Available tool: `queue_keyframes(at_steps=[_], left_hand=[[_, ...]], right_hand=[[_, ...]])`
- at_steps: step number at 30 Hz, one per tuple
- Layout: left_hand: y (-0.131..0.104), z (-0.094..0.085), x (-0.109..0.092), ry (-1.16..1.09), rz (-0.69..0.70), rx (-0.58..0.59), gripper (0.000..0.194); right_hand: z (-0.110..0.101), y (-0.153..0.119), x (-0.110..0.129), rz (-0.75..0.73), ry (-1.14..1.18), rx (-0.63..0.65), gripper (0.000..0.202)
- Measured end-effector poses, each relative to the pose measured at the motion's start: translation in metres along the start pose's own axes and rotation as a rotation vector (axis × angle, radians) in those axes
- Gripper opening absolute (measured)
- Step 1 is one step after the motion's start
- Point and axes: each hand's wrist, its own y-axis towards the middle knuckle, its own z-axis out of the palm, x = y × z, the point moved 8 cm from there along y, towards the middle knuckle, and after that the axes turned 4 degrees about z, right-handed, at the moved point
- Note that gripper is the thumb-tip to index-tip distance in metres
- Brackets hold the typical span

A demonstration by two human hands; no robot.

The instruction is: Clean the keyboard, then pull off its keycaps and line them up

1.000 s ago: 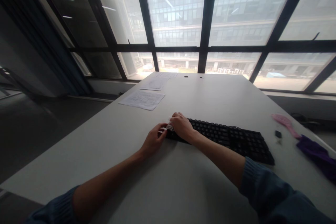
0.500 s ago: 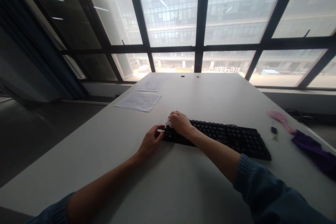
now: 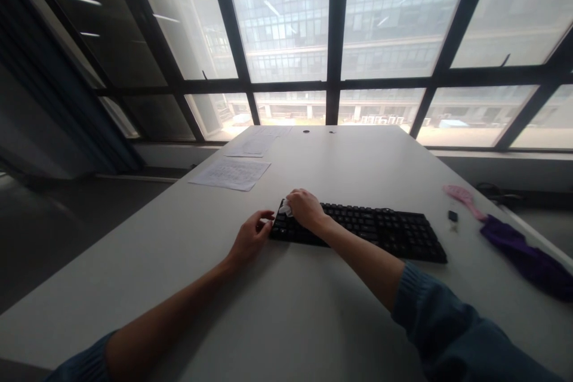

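Observation:
A black keyboard (image 3: 367,224) lies at a slight slant on the white table (image 3: 286,304). My right hand (image 3: 305,209) is closed on a crumpled white tissue (image 3: 285,209), over the keys at the left end. Part of the tissue is hidden under the fingers. At the keyboard's left edge, my left hand (image 3: 251,235) has its fingers bent, with the thumb side against the edge. How firmly it grips there is hard to see.
Printed sheets (image 3: 230,173) lie on the table's left side. To the right are a small dark object (image 3: 452,216), a pink brush-like item (image 3: 461,194) and a purple cloth (image 3: 521,250). Large windows (image 3: 286,30) rise beyond the far edge; a blue curtain (image 3: 58,71) hangs at left.
The keyboard's right end has swung slightly away from me. My right hand with the tissue stays at its left end, now showing more of the top-left corner. The view has shifted a little.

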Motion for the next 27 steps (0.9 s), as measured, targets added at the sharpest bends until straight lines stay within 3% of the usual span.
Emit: queue_keyframes(at_steps=[5,14,19,27], left_hand=[[0.001,0.001,0.001,-0.002,-0.007,0.014,0.036],[0.0,0.002,-0.002,-0.01,-0.022,0.0,0.038],[0.0,0.001,-0.001,-0.004,-0.023,0.001,0.038],[-0.001,0.001,-0.003,-0.002,-0.029,0.005,0.039]], right_hand=[[-0.002,-0.012,-0.006,0.033,-0.041,0.046,0.023],[-0.023,-0.047,-0.039,0.075,-0.058,0.04,0.027],[-0.026,-0.055,-0.06,0.193,-0.141,0.073,0.024],[-0.026,-0.056,-0.049,0.154,-0.132,0.061,0.025]])
